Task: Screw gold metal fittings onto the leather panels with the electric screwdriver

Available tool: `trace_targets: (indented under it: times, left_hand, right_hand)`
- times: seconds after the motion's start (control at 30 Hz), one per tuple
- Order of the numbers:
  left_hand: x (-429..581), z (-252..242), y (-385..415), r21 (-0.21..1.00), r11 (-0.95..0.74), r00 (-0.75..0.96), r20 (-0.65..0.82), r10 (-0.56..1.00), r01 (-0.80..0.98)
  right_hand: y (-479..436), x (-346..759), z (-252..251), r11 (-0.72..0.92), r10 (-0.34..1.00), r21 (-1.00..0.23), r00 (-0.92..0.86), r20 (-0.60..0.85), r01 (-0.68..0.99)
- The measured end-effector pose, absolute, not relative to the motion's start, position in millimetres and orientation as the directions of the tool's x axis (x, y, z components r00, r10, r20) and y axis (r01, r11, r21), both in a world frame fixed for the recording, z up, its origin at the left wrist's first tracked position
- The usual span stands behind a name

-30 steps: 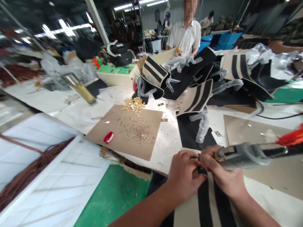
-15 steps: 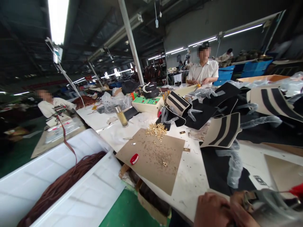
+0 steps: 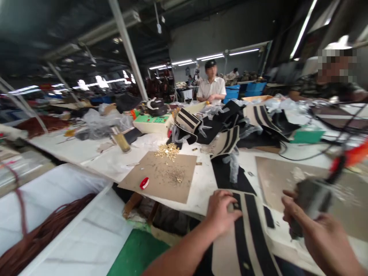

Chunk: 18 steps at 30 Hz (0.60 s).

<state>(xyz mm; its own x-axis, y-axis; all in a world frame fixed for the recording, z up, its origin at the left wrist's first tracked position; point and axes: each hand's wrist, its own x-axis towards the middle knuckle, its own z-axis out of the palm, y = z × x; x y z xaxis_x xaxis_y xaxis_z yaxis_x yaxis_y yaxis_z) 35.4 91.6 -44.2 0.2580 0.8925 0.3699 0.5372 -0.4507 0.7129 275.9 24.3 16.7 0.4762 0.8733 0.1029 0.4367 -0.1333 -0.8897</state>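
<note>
from here i see the left hand [image 3: 222, 212] curled over the far end of a beige-and-black striped panel [image 3: 250, 234] that overhangs the near edge of the bench [image 3: 202, 184]; whether it pinches anything, i cannot tell. the right hand [image 3: 320, 232] is wrapped around a blurred grey tool [image 3: 312, 197].

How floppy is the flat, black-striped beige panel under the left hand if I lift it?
The flat beige panel probably bends without drooping completely: similar striped pieces curve yet prop up. It's probably light, since it looks thin.
</note>
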Motion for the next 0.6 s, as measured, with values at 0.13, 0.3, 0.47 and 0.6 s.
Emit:
trace_targets:
  times: [0.13, 0.3, 0.47, 0.6]
  left_hand:
    - [35.3, -38.8, 101.8, 0.739, -0.479, 0.318, 0.364, 0.875, 0.473]
    - [35.0, -41.7, 103.6, 0.728, -0.508, 0.343, 0.382, 0.858, 0.461]
    - [38.0, -45.0, 105.8, 0.749, -0.489, 0.34, 0.363, 0.867, 0.447]
    - [39.5, -45.1, 107.2, 0.786, -0.461, 0.325, 0.346, 0.88, 0.411]
  right_hand:
    - [-28.5, 307.6, 0.5, -0.409, 0.825, -0.729, 0.563, -0.039, 0.549]
    - [-73.2, 329.4, -30.6, -0.36, 0.819, -0.688, 0.567, 0.09, 0.63]
    - [-109.9, 306.2, -16.5, -0.289, 0.625, -0.666, 0.662, 0.413, 0.688]
    - [-105.7, 260.4, -4.4, -0.241, 0.855, -0.946, 0.508, -0.101, 0.218]
